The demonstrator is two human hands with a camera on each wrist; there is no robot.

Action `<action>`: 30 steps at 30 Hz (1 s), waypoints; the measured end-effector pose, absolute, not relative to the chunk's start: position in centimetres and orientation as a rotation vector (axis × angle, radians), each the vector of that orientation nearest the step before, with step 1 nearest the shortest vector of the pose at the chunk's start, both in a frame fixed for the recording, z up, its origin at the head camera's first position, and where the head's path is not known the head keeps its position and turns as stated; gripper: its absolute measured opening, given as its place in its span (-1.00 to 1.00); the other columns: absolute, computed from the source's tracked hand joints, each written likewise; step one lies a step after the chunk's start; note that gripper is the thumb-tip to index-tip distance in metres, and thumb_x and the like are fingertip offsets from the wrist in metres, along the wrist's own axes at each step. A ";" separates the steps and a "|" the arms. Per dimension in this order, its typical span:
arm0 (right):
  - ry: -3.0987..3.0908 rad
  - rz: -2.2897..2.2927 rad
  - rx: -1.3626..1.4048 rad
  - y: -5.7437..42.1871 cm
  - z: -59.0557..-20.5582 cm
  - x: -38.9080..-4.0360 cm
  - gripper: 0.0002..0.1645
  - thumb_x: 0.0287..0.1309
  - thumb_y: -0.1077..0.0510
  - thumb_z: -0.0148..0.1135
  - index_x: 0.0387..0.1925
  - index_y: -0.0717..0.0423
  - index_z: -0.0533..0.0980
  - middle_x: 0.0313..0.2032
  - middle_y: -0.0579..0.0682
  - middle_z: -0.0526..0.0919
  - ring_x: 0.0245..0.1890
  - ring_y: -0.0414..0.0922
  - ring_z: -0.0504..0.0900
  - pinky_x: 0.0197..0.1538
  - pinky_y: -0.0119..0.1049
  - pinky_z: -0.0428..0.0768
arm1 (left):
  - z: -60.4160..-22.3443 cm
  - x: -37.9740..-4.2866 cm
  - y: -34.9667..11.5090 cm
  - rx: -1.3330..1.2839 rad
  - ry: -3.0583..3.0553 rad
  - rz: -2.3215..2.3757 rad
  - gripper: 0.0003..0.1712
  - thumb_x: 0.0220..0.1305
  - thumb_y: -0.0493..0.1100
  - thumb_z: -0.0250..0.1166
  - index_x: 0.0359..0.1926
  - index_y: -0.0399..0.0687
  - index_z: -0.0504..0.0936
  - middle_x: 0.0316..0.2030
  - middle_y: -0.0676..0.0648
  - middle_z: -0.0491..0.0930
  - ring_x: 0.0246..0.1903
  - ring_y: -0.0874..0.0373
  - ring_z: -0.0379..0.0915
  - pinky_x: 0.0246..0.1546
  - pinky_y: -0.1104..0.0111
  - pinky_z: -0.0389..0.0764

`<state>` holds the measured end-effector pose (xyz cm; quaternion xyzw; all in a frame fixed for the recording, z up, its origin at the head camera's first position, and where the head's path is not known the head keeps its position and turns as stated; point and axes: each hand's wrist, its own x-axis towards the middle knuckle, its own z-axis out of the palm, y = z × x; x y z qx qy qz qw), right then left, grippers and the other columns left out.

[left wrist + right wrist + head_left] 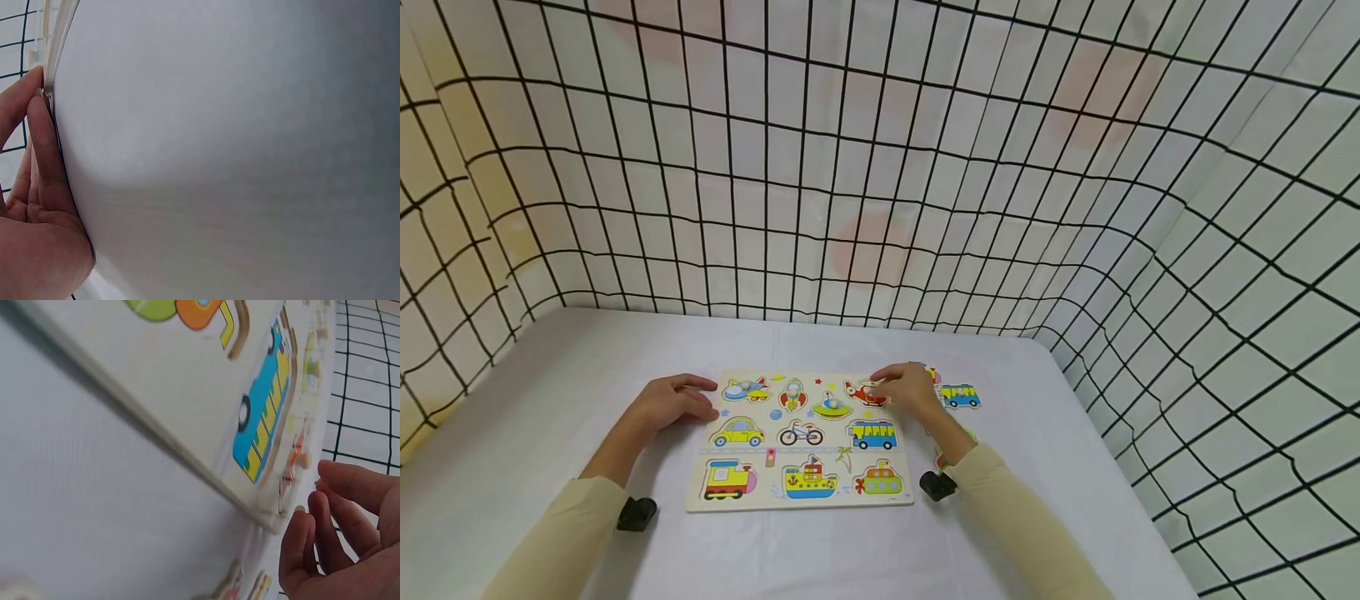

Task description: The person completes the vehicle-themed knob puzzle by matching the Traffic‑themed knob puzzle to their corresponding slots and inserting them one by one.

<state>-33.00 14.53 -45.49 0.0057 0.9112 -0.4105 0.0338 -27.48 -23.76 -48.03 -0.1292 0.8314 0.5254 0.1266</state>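
A wooden peg puzzle board (pixel 835 502) with vehicle pictures lies flat on the table. My left hand (pixel 673 402) is at its left edge, the fingertips pinching that edge in the left wrist view. My right hand (pixel 910 390) hovers by the top right corner, fingers loosely bent and nothing between them. Close to its fingertips is the red helicopter piece (pixel 294 459), lying in its place with a wooden knob. Below that, the bus recess (pixel 265 406) shows a printed blue and yellow bus without a knob. The saucer piece (pixel 832 406) is further left.
A loose bus piece (pixel 959 396) lies right of the board, near another loose piece (pixel 931 372) partly behind my right hand. More loose pieces are partly hidden under the right forearm. Black wire grid (pixel 805 242) stands around the white table (pixel 760 550).
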 end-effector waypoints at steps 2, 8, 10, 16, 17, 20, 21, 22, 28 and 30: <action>2.812 -1.260 -0.013 15.2 -45.2 -33.0 -0.77 0.04 0.12 0.51 -0.19 -0.01 0.78 -0.24 -0.01 0.77 -0.29 -0.08 0.60 -0.32 -0.32 0.51 | -47.9 -27.4 -23.8 -0.379 2.415 1.530 -0.20 -0.01 -0.14 0.53 0.31 -0.14 0.51 -0.18 -0.12 0.75 -0.15 -0.05 0.58 -0.06 0.19 0.52; 2.802 -1.245 -0.079 17.6 -44.4 -32.7 -0.74 0.05 0.15 0.50 -0.16 0.02 0.76 -0.28 0.00 0.77 -0.36 -0.10 0.62 -0.32 -0.29 0.60 | -47.9 -27.3 -23.8 -0.366 2.423 1.523 -0.23 0.05 -0.14 0.51 0.32 -0.17 0.49 -0.19 -0.12 0.75 -0.18 -0.03 0.57 -0.11 0.23 0.50; 2.797 -1.226 -0.067 18.3 -44.2 -32.6 -0.75 0.06 0.14 0.49 -0.15 0.02 0.76 -0.25 0.01 0.76 -0.33 -0.10 0.63 -0.26 -0.28 0.61 | -47.9 -27.3 -23.8 -0.367 2.426 1.525 -0.24 0.07 -0.15 0.50 0.31 -0.17 0.50 -0.19 -0.10 0.75 -0.20 -0.02 0.57 -0.15 0.26 0.51; 2.793 -1.166 -0.020 20.9 -43.7 -32.2 -0.74 0.09 0.10 0.48 -0.14 0.02 0.75 -0.15 0.01 0.74 -0.24 -0.09 0.65 -0.14 -0.23 0.61 | -48.0 -27.4 -23.8 -0.358 2.428 1.530 -0.24 0.06 -0.14 0.51 0.31 -0.16 0.50 -0.20 -0.10 0.75 -0.21 -0.01 0.58 -0.18 0.30 0.51; 2.794 -1.157 -0.017 21.4 -43.7 -32.2 -0.74 0.10 0.10 0.47 -0.13 0.02 0.75 -0.15 0.01 0.75 -0.24 -0.10 0.65 -0.12 -0.23 0.62 | -48.0 -27.5 -23.8 -0.359 2.429 1.529 -0.25 0.06 -0.14 0.50 0.31 -0.16 0.50 -0.20 -0.10 0.75 -0.21 -0.01 0.58 -0.17 0.29 0.51; 2.794 -1.140 0.016 22.9 -43.6 -32.0 -0.72 0.11 0.10 0.46 -0.11 0.04 0.74 -0.16 0.00 0.76 -0.23 -0.09 0.64 -0.09 -0.23 0.64 | -48.0 -27.5 -23.8 -0.358 2.426 1.524 -0.24 0.06 -0.14 0.50 0.31 -0.16 0.50 -0.18 -0.12 0.75 -0.18 -0.03 0.58 -0.12 0.25 0.51; 2.792 -1.138 0.030 23.4 -43.6 -32.0 -0.72 0.11 0.10 0.46 -0.11 0.04 0.74 -0.16 0.00 0.76 -0.23 -0.09 0.64 -0.10 -0.23 0.64 | -48.0 -27.6 -23.8 -0.363 2.423 1.524 -0.23 0.05 -0.14 0.50 0.31 -0.15 0.50 -0.18 -0.13 0.75 -0.17 -0.03 0.58 -0.09 0.23 0.51; 2.782 -1.145 0.042 23.9 -43.6 -31.9 -0.72 0.11 0.10 0.46 -0.11 0.05 0.74 -0.16 0.00 0.76 -0.23 -0.09 0.64 -0.10 -0.23 0.65 | -48.0 -27.6 -23.8 -0.363 2.424 1.521 -0.22 0.04 -0.14 0.51 0.32 -0.16 0.49 -0.18 -0.13 0.75 -0.17 -0.04 0.58 -0.08 0.21 0.51; 2.735 -1.134 0.063 26.8 -43.8 -31.6 -0.65 0.16 0.07 0.43 -0.02 0.05 0.72 -0.04 0.04 0.74 -0.12 -0.05 0.62 -0.02 -0.18 0.64 | -47.9 -27.6 -23.8 -0.367 2.420 1.514 -0.20 0.02 -0.14 0.51 0.33 -0.15 0.49 -0.19 -0.12 0.77 -0.14 -0.05 0.58 -0.02 0.15 0.50; 2.726 -1.114 0.068 27.7 -43.8 -31.5 -0.64 0.16 0.05 0.43 0.00 0.04 0.71 -0.01 0.04 0.73 -0.11 -0.05 0.62 0.00 -0.17 0.64 | -47.9 -27.5 -23.8 -0.362 2.421 1.515 -0.21 0.03 -0.14 0.50 0.33 -0.16 0.49 -0.18 -0.13 0.78 -0.14 -0.06 0.58 -0.02 0.14 0.49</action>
